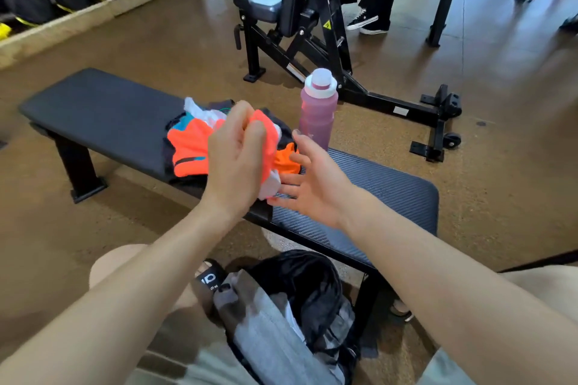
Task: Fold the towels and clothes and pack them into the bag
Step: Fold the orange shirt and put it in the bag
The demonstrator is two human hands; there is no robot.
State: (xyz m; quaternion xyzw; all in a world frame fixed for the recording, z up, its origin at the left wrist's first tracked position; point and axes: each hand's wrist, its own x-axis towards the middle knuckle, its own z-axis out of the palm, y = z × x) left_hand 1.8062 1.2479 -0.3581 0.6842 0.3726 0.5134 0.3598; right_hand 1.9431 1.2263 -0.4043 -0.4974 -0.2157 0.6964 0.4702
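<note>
Nearest the camera, at 6 o'clock: bag (pixel 300 300) on the floor between the person's knees, mouth open, black and grey soft fabric. Grey cloth (pixel 269 344) lies in or across the opening; whether it is a packed towel or part of the bag cannot be told.

Bench (pixel 103 109) runs from 10 o'clock to 3 o'clock; smooth black pad at the far end, ribbed weave-pattern pad near.

Clothes (pixel 187 147) sit in a loose heap at bench centre: neon orange, black, teal and white, thin and slick-looking sports fabric, crumpled, unfolded.

Left hand (pixel 234 162) has its fingers curled round a bunched orange-and-white piece (pixel 269 150), lifted off the heap. Right hand (pixel 309 187) is spread, palm up, fingers straight, just under the dangling white end, gripping nothing.

Bottle (pixel 319 109), pink, translucent, white cap, stands upright at 1 o'clock of the heap.

Progress judged early to middle: the heap remains to be folded and packed.
</note>
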